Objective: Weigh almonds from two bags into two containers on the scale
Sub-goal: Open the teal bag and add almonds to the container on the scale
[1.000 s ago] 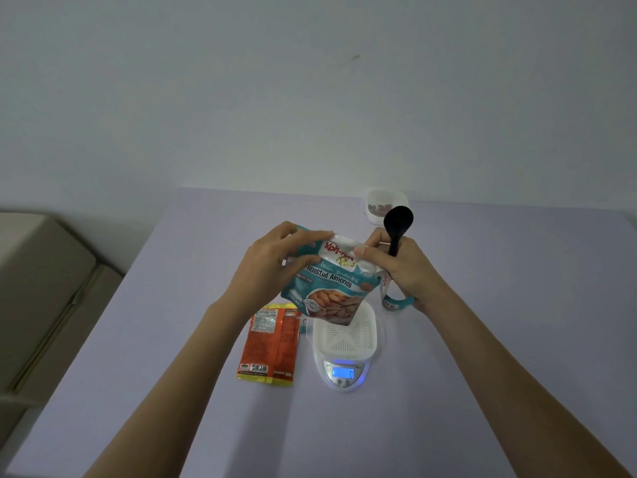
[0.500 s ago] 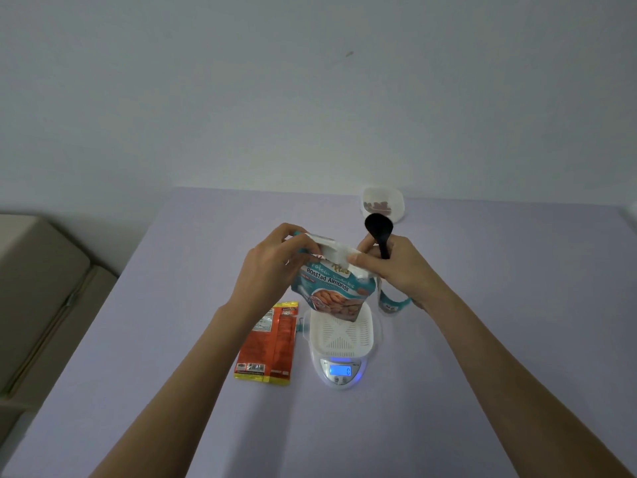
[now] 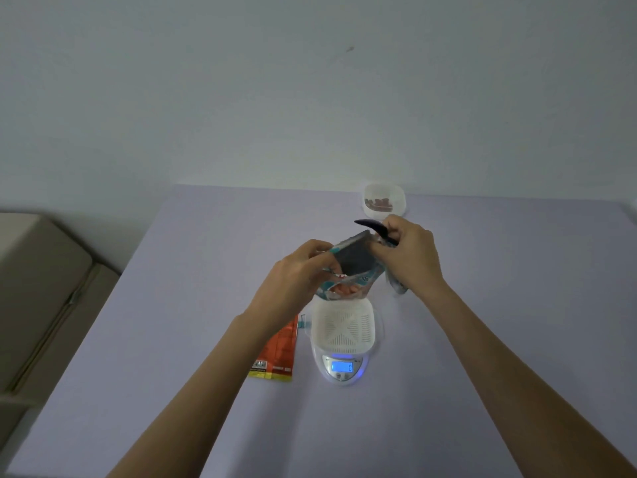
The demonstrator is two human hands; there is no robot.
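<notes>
Glossy foil almond bag, white plastic basket, matt lilac tabletop

Plain pale wall up top, one small dark mark on it. Lavender table fills the middle, beige sofa off left.

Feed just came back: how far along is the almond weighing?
Done: the far container holds almonds. In hand: left hand and right hand hold the teal bag open above the white container on the scale; the right also holds the black spoon. To do: that container is empty, the display reads 0, and the orange bag lies beside the scale.
</notes>
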